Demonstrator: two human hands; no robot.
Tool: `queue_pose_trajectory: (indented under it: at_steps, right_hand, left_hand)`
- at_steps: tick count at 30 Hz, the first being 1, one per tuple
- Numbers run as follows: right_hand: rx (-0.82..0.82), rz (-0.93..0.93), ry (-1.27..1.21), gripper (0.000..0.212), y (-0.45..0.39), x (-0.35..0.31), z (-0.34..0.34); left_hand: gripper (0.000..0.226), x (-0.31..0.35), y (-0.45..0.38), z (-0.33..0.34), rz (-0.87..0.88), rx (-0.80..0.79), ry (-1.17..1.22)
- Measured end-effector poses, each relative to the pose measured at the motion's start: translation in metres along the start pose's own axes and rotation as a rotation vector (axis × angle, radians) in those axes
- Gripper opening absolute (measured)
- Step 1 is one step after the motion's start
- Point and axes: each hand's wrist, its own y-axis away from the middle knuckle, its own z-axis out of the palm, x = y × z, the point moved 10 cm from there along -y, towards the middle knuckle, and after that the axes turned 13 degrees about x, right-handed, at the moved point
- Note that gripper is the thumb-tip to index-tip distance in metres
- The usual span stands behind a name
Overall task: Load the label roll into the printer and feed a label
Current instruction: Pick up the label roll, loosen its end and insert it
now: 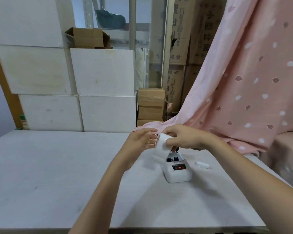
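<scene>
Right hand point(184, 139) pinches label roll point(161, 143) from above, holding it just over open bay of label printer point(177, 171), likely lining it up to drop in. Left hand point(140, 141) beside roll, fingers spread, gripping nothing, probably ready to steady loose label end. Small white cylinder point(202, 165) lies right of printer. Grey table point(57, 174); white boxes point(101, 71), cartons, pink curtain point(252, 81) behind.

Printer point(177, 169) on table point(57, 174); label roll point(161, 144) above it, small tube point(202, 165) right.
</scene>
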Motion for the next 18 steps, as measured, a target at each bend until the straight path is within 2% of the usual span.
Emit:
queue_pose_trajectory:
  at_steps: [3, 6, 11, 18]
  right_hand:
    - [-0.040, -0.014, -0.109, 0.031, 0.009, -0.001, -0.006]
    - [-0.068, -0.064, -0.207, 0.046, 0.011, -0.002, -0.007]
    - [-0.089, -0.099, -0.263, 0.040, 0.018, -0.006, -0.009]
    - [0.181, -0.144, -0.180, 0.045, 0.019, 0.008, -0.021]
  left_hand:
    - [0.036, -0.018, 0.007, 0.024, -0.183, -0.259, 0.001]
    - [0.046, -0.027, 0.013, 0.036, -0.294, -0.385, 0.117]
    - [0.046, -0.025, 0.012, 0.041, -0.310, -0.370, 0.158]
    - [0.051, -0.040, 0.012, 0.040, -0.441, -0.178, 0.336]
